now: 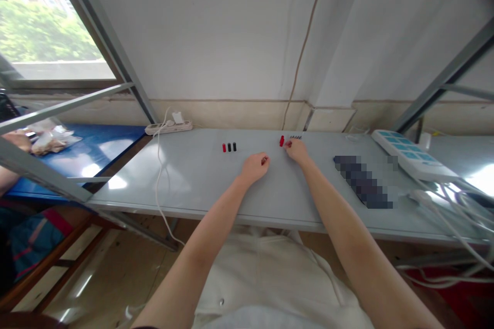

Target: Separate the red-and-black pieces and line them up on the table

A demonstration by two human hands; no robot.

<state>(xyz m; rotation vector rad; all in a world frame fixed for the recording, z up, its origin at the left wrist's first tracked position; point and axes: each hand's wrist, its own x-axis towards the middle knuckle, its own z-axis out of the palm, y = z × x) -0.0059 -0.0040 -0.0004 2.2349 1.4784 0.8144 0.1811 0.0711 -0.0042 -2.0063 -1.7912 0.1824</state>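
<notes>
My left hand (254, 167) is curled closed just above the grey table; a dark spot shows between its fingers, too small to name. To its left, a small red cylinder (224, 148) and two black cylinders, one in the middle (229, 147) and one at the right (234, 147), stand in a row. My right hand (297, 151) is closed in a pinch at the back of the table, its fingertips beside small red pieces (282, 141). Whatever lies between those fingers is hidden. Just behind that hand is a row of several small dark pieces (295, 137).
A white power strip (170, 127) with a cable lies at the back left of the table (193, 185). On the right are a pixelated dark object (360, 182) and a large white power strip (411, 154) with cables. Another person's hand (19, 141) is at the blue table (111, 139).
</notes>
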